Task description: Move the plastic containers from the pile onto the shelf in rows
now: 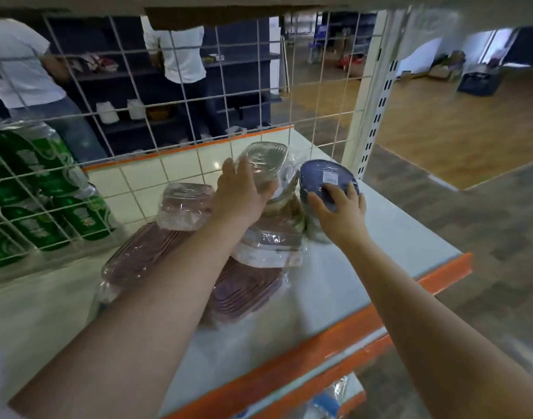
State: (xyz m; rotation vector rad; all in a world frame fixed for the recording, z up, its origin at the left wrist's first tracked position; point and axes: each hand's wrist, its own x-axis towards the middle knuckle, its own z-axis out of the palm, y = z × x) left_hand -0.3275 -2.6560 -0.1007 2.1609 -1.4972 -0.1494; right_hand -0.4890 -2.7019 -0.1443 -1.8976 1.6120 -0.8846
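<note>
On the white shelf [380, 237] lie several plastic containers wrapped in clear film. My left hand [241, 192] grips a clear-lidded container [265, 164], tilted on top of a stack of wrapped containers [274, 246]. My right hand [340, 213] holds a blue-lidded container [322, 176] with a white price label, standing tilted at the right of that stack. A pink-lidded container [183, 204] sits to the left. Two flat pink-lidded containers lie nearer me, one [138, 261] partly under my left forearm, another [247, 291] in front of the stack.
A white wire grid [180, 95] backs the shelf. Green shrink-wrapped cans [41, 189] stand behind a grid at the left. The shelf has an orange front edge [334, 337] and a white upright post [371, 116] at the right. Two people stand beyond the grid by dark shelves.
</note>
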